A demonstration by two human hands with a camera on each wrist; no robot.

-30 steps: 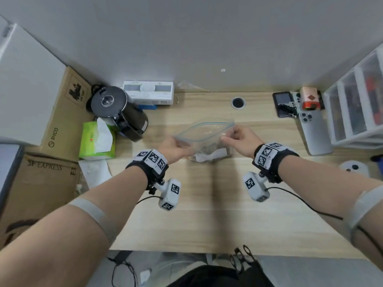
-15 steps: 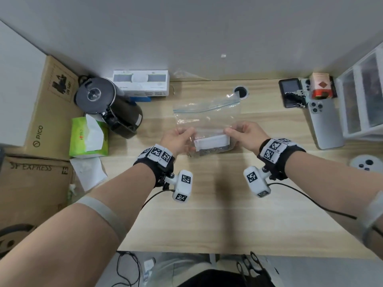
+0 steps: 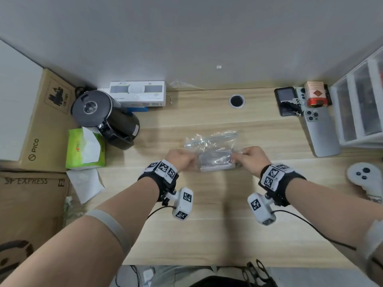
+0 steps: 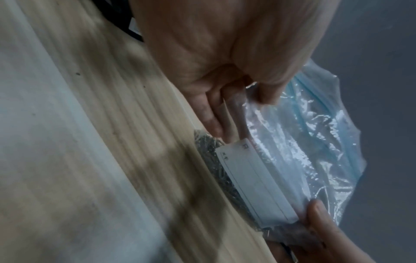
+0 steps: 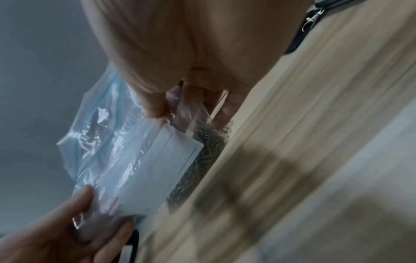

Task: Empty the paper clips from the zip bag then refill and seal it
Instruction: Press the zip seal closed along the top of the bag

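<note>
A clear zip bag (image 3: pixel 213 149) with a blue zip strip and a white label stands on the wooden desk (image 3: pixel 207 224) between my hands. My left hand (image 3: pixel 182 159) pinches its left edge and my right hand (image 3: pixel 249 157) pinches its right edge. In the left wrist view the zip bag (image 4: pixel 299 142) shows its label, with a dark heap of paper clips (image 4: pixel 216 165) inside at the bottom against the desk. The right wrist view shows the zip bag (image 5: pixel 117 142) and the paper clips (image 5: pixel 202 156) the same way, with thumb and fingers (image 5: pixel 153 105) on the plastic.
A black kettle (image 3: pixel 105 119), a green tissue pack (image 3: pixel 85 150) and a white box (image 3: pixel 137 96) stand at the back left. Phones (image 3: pixel 320 133) and a white drawer unit (image 3: pixel 360 110) are at the right, a white controller (image 3: pixel 364 177) near the right edge. Cardboard boxes (image 3: pixel 41 125) flank the left.
The bag went from being held open at its top to being held lower by its sides. Its top has slumped and crumpled, and both hands have come down closer to the desk.
</note>
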